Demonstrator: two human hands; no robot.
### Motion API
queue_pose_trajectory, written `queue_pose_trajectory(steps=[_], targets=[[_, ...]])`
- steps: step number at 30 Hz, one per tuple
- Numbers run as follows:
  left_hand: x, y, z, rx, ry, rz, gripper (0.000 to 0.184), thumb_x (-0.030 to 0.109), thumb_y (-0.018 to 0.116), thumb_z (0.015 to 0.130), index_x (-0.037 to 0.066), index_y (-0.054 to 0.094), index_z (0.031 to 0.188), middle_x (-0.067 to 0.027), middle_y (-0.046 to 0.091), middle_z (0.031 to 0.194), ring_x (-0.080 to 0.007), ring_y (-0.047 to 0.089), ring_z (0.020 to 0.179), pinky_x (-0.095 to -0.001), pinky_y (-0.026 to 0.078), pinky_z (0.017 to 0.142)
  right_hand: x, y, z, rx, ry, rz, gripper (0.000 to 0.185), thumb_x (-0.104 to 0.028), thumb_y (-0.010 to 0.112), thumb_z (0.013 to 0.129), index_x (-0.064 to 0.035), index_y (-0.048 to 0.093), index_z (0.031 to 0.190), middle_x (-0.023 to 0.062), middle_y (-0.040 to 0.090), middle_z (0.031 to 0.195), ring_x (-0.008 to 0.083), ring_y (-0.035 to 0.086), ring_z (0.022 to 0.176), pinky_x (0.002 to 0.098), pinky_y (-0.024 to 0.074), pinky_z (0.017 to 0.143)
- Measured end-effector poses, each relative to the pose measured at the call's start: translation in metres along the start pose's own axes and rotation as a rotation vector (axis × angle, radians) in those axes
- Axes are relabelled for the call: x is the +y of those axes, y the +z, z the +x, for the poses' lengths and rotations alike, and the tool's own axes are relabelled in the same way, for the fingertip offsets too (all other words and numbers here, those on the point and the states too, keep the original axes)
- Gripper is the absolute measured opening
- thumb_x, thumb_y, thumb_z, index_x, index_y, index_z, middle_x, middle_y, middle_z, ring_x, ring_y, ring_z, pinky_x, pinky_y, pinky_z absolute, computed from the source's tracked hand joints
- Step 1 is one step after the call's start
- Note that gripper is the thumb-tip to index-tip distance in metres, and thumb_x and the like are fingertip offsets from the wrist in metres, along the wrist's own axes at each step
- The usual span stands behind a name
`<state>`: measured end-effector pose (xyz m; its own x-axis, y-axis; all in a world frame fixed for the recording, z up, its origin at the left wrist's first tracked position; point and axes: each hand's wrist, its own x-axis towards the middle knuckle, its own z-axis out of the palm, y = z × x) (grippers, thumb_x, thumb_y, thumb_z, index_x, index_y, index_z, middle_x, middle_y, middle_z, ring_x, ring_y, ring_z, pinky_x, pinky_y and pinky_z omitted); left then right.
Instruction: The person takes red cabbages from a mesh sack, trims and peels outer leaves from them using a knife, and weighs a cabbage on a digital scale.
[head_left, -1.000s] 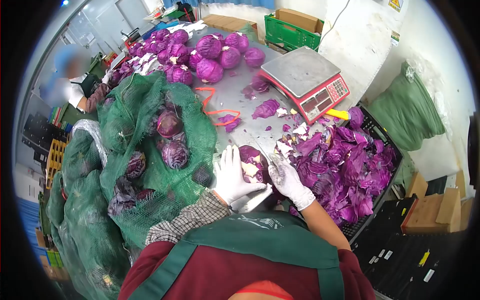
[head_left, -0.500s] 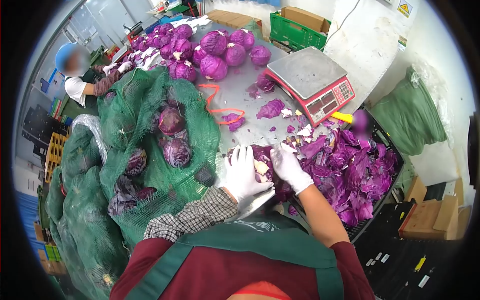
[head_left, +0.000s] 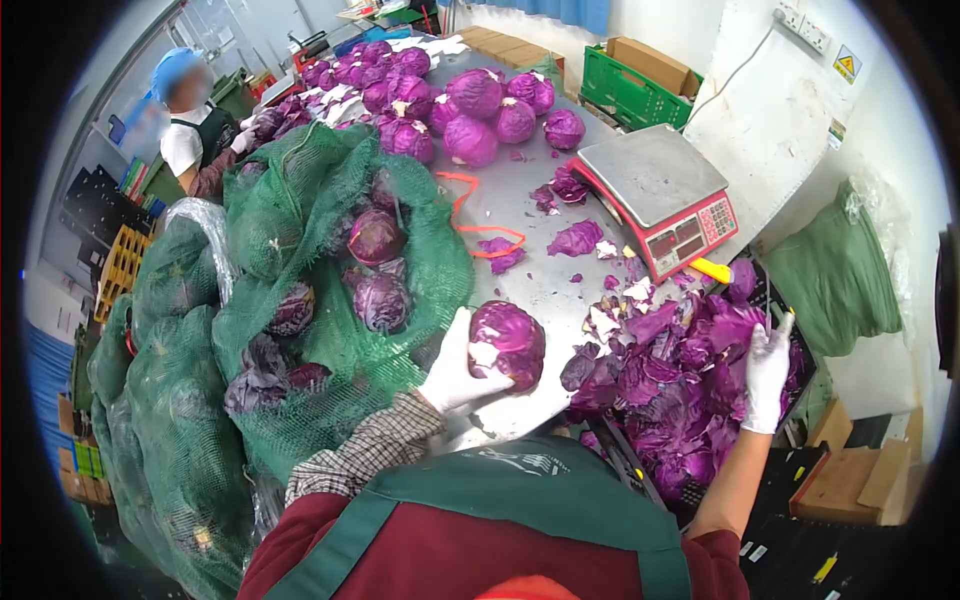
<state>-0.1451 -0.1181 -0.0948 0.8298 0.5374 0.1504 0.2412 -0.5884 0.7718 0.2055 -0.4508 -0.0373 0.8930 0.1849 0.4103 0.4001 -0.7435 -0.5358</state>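
My left hand (head_left: 458, 368), in a white glove, grips a purple cabbage (head_left: 507, 345) from its left side, just above the table front. A pale patch shows on the cabbage's near left. Off to the right, my right hand (head_left: 766, 378), also gloved, is over the right side of a dark crate (head_left: 640, 470) heaped with loose purple cabbage leaves (head_left: 670, 385). Its fingers point away from me, somewhat apart, and no held thing shows in them. Left of my left hand, a green mesh bag (head_left: 430, 250) lies open with several cabbages inside.
A red scale (head_left: 655, 180) stands beyond the leaves, with a yellow handle (head_left: 710, 270) near its front. Several cabbages (head_left: 475, 92) are piled at the back of the table (head_left: 545, 270). Orange ribbon (head_left: 490, 232) lies by the mesh. A co-worker (head_left: 200, 135) handles cabbages at the far left.
My right hand has left the cabbage and moved right over the leaf crate. My left hand keeps the cabbage, now more fully in view. The whole view has shifted.
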Motion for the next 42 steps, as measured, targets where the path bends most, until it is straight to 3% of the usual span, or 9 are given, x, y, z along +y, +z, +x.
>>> queue_pose_trajectory(steps=[6, 9, 15, 22, 29, 33, 34, 35, 42], targets=[[0.043, -0.006, 0.036, -0.079, -0.002, 0.096, 0.103, 0.048, 0.084, 0.053, -0.002, 0.035, 0.128, -0.0232, 0.046, 0.121, -0.0410, 0.045, 0.115, -0.0459, 0.038, 0.101, -0.096, 0.036, -0.067, -0.469, -0.177, 0.559, 0.036, -0.006, 0.069, 0.085, 0.0024, 0.056, 0.117, 0.0011, 0.063, 0.091, 0.0080, 0.060, 0.080, 0.0211, 0.0507, 0.075], [0.053, -0.006, 0.041, -0.167, -0.036, 0.163, 0.114, 0.053, 0.083, 0.053, -0.005, 0.028, 0.134, -0.0269, 0.040, 0.129, -0.0433, 0.037, 0.124, -0.0481, 0.033, 0.105, -0.152, 0.084, -0.117, -0.664, -0.342, 0.613, 0.049, -0.030, 0.071, 0.081, 0.0021, 0.058, 0.116, 0.0189, 0.064, 0.098, 0.0323, 0.064, 0.090, 0.0378, 0.0508, 0.082], [0.056, 0.006, 0.032, -0.223, 0.081, 0.502, 0.139, 0.067, 0.077, 0.053, -0.014, 0.007, 0.142, -0.0361, 0.020, 0.144, -0.0488, 0.018, 0.137, -0.0489, 0.019, 0.114, -0.185, 0.095, -0.129, -0.891, -0.212, 0.482, 0.039, -0.030, 0.067, 0.082, -0.0008, 0.057, 0.106, 0.0173, 0.063, 0.094, 0.0345, 0.063, 0.088, 0.0421, 0.0512, 0.078], [0.061, 0.006, 0.029, -0.217, -0.053, 0.472, 0.140, 0.066, 0.078, 0.053, -0.014, 0.005, 0.142, -0.0360, 0.020, 0.144, -0.0481, 0.019, 0.136, -0.0484, 0.021, 0.113, -0.156, 0.106, -0.130, -0.593, -0.435, 0.384, 0.019, -0.017, 0.056, 0.084, -0.0011, 0.059, 0.094, 0.0193, 0.063, 0.085, 0.0361, 0.063, 0.080, 0.0442, 0.0514, 0.073], [0.043, -0.036, 0.027, -0.403, -0.243, 0.370, 0.141, 0.054, 0.086, 0.050, -0.014, 0.004, 0.143, -0.0369, 0.025, 0.141, -0.0434, 0.031, 0.134, -0.0392, 0.027, 0.112, -0.012, 0.127, -0.105, -0.373, 0.091, 0.789, 0.008, -0.011, 0.054, 0.094, -0.0039, 0.057, 0.091, 0.0013, 0.055, 0.079, 0.0118, 0.053, 0.069, 0.0235, 0.0479, 0.066], [0.028, -0.024, 0.043, -0.242, 0.455, 0.550, 0.131, 0.058, 0.084, 0.048, -0.002, 0.018, 0.146, -0.0333, 0.027, 0.143, -0.0467, 0.027, 0.134, -0.0479, 0.026, 0.111, -0.005, 0.052, -0.054, 0.020, -0.159, 0.185, 0.019, -0.014, 0.062, 0.091, 0.0025, 0.059, 0.099, 0.0101, 0.063, 0.092, 0.0194, 0.060, 0.080, 0.0300, 0.0489, 0.075], [0.019, -0.013, 0.048, -0.302, 0.334, 0.469, 0.128, 0.062, 0.081, 0.050, 0.001, 0.021, 0.146, -0.0315, 0.028, 0.143, -0.0477, 0.030, 0.132, -0.0495, 0.028, 0.110, -0.017, 0.042, -0.052, 0.093, -0.212, 0.127, 0.028, -0.019, 0.064, 0.091, 0.0039, 0.058, 0.106, 0.0099, 0.063, 0.098, 0.0169, 0.060, 0.085, 0.0303, 0.0494, 0.078], [0.031, -0.007, 0.050, -0.316, 0.215, 0.513, 0.128, 0.064, 0.080, 0.051, 0.001, 0.020, 0.146, -0.0317, 0.028, 0.143, -0.0479, 0.032, 0.130, -0.0499, 0.029, 0.109, -0.005, 0.061, -0.053, -0.025, 0.032, 0.667, 0.030, -0.018, 0.063, 0.092, 0.0050, 0.057, 0.110, 0.0117, 0.063, 0.103, 0.0179, 0.061, 0.089, 0.0299, 0.0491, 0.083], [0.088, 0.006, 0.045, -0.303, -0.053, 0.701, 0.131, 0.064, 0.080, 0.050, -0.010, 0.020, 0.140, -0.0327, 0.035, 0.136, -0.0441, 0.046, 0.117, -0.0449, 0.047, 0.094, -0.120, 0.109, -0.154, -0.632, 0.029, 0.943, 0.029, -0.012, 0.055, 0.095, 0.0065, 0.056, 0.116, 0.0166, 0.063, 0.108, 0.0206, 0.060, 0.100, 0.0289, 0.0465, 0.090]])
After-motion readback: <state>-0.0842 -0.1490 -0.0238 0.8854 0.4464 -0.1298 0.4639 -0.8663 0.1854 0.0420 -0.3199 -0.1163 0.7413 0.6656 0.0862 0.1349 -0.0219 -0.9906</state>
